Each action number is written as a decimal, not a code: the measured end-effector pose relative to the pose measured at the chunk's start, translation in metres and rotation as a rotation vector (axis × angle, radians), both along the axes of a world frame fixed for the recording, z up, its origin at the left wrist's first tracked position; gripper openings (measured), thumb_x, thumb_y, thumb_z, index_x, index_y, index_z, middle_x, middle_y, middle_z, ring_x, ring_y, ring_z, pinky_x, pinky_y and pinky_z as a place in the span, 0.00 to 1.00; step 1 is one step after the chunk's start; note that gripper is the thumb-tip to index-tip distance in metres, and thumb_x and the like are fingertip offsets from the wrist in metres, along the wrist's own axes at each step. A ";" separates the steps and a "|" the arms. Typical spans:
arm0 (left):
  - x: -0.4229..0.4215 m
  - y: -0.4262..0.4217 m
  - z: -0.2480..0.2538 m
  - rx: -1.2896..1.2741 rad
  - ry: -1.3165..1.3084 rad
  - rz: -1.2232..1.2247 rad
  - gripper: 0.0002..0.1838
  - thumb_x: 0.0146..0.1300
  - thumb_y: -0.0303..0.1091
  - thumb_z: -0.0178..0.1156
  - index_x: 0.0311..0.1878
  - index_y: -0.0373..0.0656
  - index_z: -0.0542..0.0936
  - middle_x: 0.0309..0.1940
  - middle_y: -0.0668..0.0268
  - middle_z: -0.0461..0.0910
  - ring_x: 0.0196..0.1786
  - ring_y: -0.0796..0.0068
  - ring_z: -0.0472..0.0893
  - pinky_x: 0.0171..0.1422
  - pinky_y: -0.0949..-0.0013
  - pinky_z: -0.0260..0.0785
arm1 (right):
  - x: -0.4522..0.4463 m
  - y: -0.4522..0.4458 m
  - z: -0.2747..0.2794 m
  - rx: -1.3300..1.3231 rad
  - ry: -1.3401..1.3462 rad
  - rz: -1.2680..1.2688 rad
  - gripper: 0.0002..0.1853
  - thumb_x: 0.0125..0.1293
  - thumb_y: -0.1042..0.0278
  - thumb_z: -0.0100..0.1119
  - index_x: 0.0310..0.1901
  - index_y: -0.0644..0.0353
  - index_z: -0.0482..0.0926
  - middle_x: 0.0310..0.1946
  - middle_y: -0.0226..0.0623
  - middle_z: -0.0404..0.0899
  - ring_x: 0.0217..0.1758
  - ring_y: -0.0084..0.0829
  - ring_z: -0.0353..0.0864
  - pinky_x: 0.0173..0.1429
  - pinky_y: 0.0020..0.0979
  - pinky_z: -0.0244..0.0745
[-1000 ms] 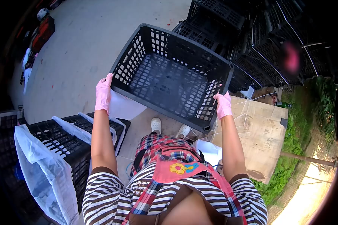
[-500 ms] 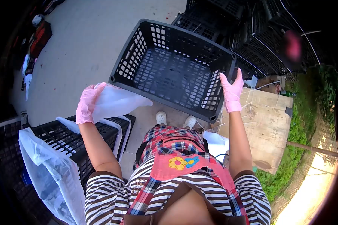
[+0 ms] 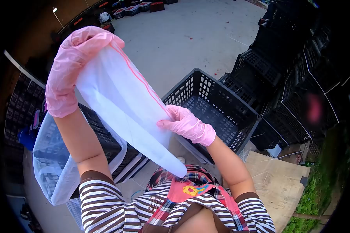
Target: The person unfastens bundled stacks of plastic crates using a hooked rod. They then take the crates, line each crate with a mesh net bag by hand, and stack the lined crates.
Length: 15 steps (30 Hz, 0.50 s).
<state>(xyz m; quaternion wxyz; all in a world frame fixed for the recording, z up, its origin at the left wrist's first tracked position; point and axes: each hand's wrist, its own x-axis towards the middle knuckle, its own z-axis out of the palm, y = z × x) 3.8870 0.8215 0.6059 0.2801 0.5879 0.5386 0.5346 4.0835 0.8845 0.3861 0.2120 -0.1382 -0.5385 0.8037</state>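
Both my hands wear pink gloves. A thin white see-through liner bag (image 3: 120,93) with a red line along its edge stretches between them. My left hand (image 3: 87,46) is raised at upper left and closed around the bag's top end. Lower down, my right hand (image 3: 182,122) pinches the red-lined edge between thumb and fingers. One end of the bag hangs down toward my apron. Behind the right hand is a black slatted plastic crate (image 3: 217,116), its inside partly visible and unlined. My hand and the bag hide its near left part.
At left stands another black crate (image 3: 95,126) draped with a see-through white liner (image 3: 52,159). Black crates (image 3: 256,68) are stacked at right. A wooden board (image 3: 274,186) lies at lower right beside green plants (image 3: 313,202). Several filled crates (image 3: 132,9) line the far floor.
My right hand has left the crate and now grips the bag's edge. My left hand has lifted the bag, pulling it taut. The crate appears lower and farther right in view.
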 end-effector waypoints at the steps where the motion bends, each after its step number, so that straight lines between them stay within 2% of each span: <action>1: -0.012 0.012 0.015 0.090 0.208 0.113 0.10 0.62 0.41 0.61 0.37 0.46 0.84 0.29 0.67 0.82 0.29 0.79 0.81 0.37 0.75 0.76 | 0.011 0.006 0.011 0.034 0.003 -0.004 0.15 0.60 0.70 0.66 0.48 0.63 0.77 0.39 0.25 0.79 0.43 0.16 0.75 0.49 0.22 0.71; 2: -0.024 0.018 0.029 0.151 0.403 0.259 0.10 0.63 0.43 0.61 0.41 0.50 0.85 0.34 0.69 0.81 0.35 0.79 0.80 0.41 0.73 0.76 | 0.026 0.013 0.024 0.041 -0.027 0.048 0.14 0.62 0.68 0.64 0.47 0.62 0.78 0.38 0.26 0.79 0.42 0.17 0.76 0.48 0.22 0.72; 3: -0.040 0.029 0.040 0.176 0.399 0.257 0.10 0.63 0.43 0.61 0.41 0.50 0.85 0.34 0.69 0.81 0.35 0.79 0.80 0.41 0.73 0.76 | 0.043 0.020 0.038 0.042 -0.059 0.099 0.12 0.63 0.66 0.62 0.46 0.61 0.78 0.38 0.27 0.80 0.41 0.18 0.77 0.47 0.23 0.72; 4: -0.056 0.041 0.049 0.242 0.375 0.315 0.11 0.63 0.44 0.61 0.41 0.51 0.85 0.36 0.69 0.81 0.37 0.78 0.79 0.43 0.74 0.75 | 0.063 0.030 0.055 0.160 -0.075 0.033 0.11 0.66 0.61 0.58 0.43 0.60 0.78 0.32 0.24 0.78 0.34 0.16 0.75 0.42 0.21 0.71; 5: -0.065 0.049 0.059 0.308 0.349 0.370 0.11 0.63 0.44 0.60 0.42 0.51 0.85 0.38 0.70 0.81 0.39 0.78 0.78 0.44 0.74 0.75 | 0.080 0.043 0.070 0.155 -0.090 0.002 0.13 0.68 0.57 0.55 0.41 0.60 0.78 0.29 0.23 0.76 0.32 0.14 0.73 0.38 0.19 0.69; 6: -0.067 0.051 0.070 0.331 0.344 0.361 0.11 0.63 0.44 0.60 0.42 0.51 0.85 0.38 0.70 0.81 0.39 0.78 0.78 0.44 0.74 0.75 | 0.101 0.052 0.093 0.245 -0.108 -0.046 0.14 0.69 0.56 0.55 0.40 0.60 0.78 0.29 0.23 0.76 0.31 0.14 0.71 0.37 0.19 0.67; 8: -0.064 0.051 0.093 0.490 0.152 0.408 0.13 0.64 0.46 0.60 0.43 0.51 0.85 0.40 0.71 0.82 0.40 0.79 0.78 0.46 0.77 0.72 | 0.137 0.062 0.142 0.488 -0.220 -0.188 0.15 0.67 0.56 0.57 0.37 0.61 0.80 0.26 0.24 0.76 0.27 0.15 0.68 0.32 0.18 0.64; 9: -0.056 0.054 0.101 0.500 0.149 0.400 0.13 0.64 0.46 0.60 0.43 0.51 0.85 0.40 0.71 0.82 0.40 0.79 0.78 0.46 0.77 0.72 | 0.152 0.062 0.167 0.528 -0.178 -0.227 0.15 0.67 0.55 0.57 0.36 0.62 0.81 0.26 0.26 0.78 0.29 0.15 0.71 0.33 0.17 0.65; 10: -0.045 0.058 0.109 0.560 0.147 0.352 0.11 0.63 0.43 0.60 0.42 0.49 0.85 0.39 0.70 0.82 0.40 0.79 0.78 0.46 0.77 0.72 | 0.166 0.056 0.193 0.591 -0.076 -0.298 0.16 0.66 0.55 0.57 0.39 0.62 0.81 0.30 0.27 0.80 0.31 0.15 0.75 0.37 0.16 0.68; 11: -0.031 0.063 0.114 0.619 0.142 0.306 0.10 0.62 0.40 0.61 0.41 0.47 0.84 0.37 0.70 0.82 0.39 0.79 0.78 0.45 0.76 0.72 | 0.179 0.058 0.209 0.611 0.032 -0.350 0.20 0.65 0.54 0.59 0.49 0.63 0.78 0.39 0.32 0.81 0.39 0.18 0.78 0.44 0.19 0.72; 12: -0.017 0.068 0.117 0.676 0.132 0.265 0.08 0.62 0.37 0.61 0.40 0.46 0.84 0.36 0.69 0.82 0.39 0.79 0.78 0.45 0.76 0.72 | 0.183 0.054 0.216 0.740 0.068 -0.450 0.24 0.63 0.55 0.61 0.53 0.64 0.74 0.43 0.33 0.80 0.42 0.20 0.78 0.47 0.20 0.72; 13: -0.002 0.071 0.118 0.727 0.122 0.225 0.07 0.61 0.34 0.62 0.39 0.44 0.84 0.35 0.69 0.83 0.38 0.80 0.78 0.45 0.76 0.72 | 0.177 0.045 0.222 0.864 0.103 -0.548 0.28 0.62 0.55 0.63 0.57 0.65 0.71 0.47 0.35 0.79 0.46 0.22 0.77 0.50 0.22 0.72; 15: 0.028 0.076 0.122 0.832 0.113 0.137 0.04 0.59 0.28 0.63 0.37 0.40 0.83 0.32 0.68 0.83 0.37 0.80 0.78 0.44 0.76 0.71 | 0.155 0.043 0.180 0.929 -0.061 -0.542 0.33 0.59 0.58 0.67 0.62 0.65 0.65 0.50 0.36 0.77 0.51 0.24 0.76 0.52 0.24 0.71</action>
